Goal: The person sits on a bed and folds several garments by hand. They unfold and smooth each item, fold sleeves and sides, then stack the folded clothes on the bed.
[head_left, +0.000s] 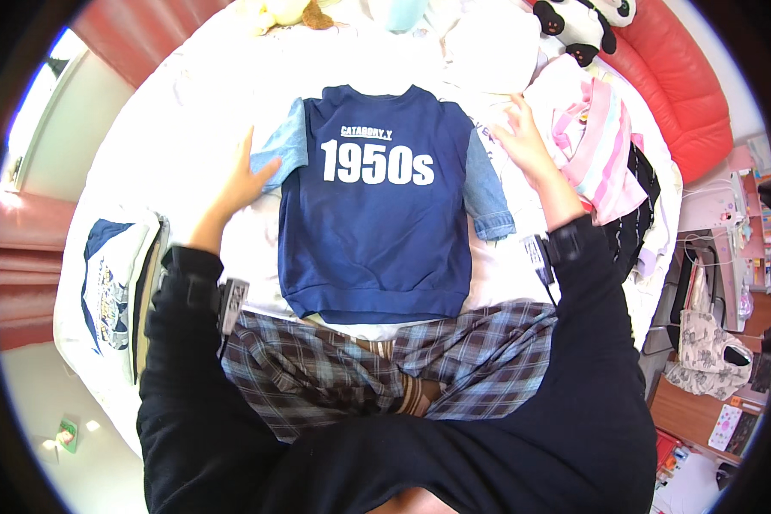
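Observation:
A navy sweatshirt (pixel 373 231) with light denim sleeves lies spread flat in front of me, its neck pointing away and white printing across the chest. My left hand (pixel 247 176) is beside the left sleeve (pixel 288 147), fingers apart, with the thumb at the denim; whether it touches I cannot tell. That sleeve looks bent, and its lower part is partly hidden by the hand. The right sleeve (pixel 485 193) hangs down along the shirt's side to its cuff. Out past the right shoulder, my right hand (pixel 524 141) is open with nothing in it.
Folded clothes (pixel 111 283) sit at the bed's left. A pink striped garment (pixel 604 154) and a black one (pixel 634 206) are heaped at the right. Stuffed toys, including a panda (pixel 578 26), line the far edge by a red leather headboard (pixel 677 86). My legs in plaid trousers (pixel 480 351) are crossed nearest me.

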Demonstrator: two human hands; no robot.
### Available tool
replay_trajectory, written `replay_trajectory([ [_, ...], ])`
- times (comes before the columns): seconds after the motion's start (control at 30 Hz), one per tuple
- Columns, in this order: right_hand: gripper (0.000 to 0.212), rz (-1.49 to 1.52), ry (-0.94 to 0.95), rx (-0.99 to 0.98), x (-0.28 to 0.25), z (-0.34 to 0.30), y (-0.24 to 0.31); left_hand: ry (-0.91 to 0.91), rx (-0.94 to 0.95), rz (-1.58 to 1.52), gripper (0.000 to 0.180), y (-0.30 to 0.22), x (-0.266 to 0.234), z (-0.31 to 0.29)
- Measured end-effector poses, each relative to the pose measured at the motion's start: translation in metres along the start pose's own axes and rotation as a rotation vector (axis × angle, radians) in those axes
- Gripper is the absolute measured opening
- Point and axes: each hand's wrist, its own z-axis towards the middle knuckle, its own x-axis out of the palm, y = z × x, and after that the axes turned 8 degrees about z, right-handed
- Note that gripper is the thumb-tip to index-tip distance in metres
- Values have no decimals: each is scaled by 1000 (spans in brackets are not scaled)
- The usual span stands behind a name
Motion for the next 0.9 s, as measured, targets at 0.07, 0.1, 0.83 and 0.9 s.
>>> replay_trajectory([
  [0.07, 70, -45, -12, 29, -12, -36, -17, 102, -51, -72, 77, 10, 16, -29],
  [0.1, 68, -16, 17, 196, -16, -55, -23, 134, -155, -17, 79, 13, 23, -48],
  [0.83, 10, 5, 464, 503, 16, -154, -98, 623, -425, -20, 22, 24, 38, -103],
  [0.9, 10, 6, 457, 525, 15, -152, -102, 633, -421, -12, 20, 26, 39, -103],
])
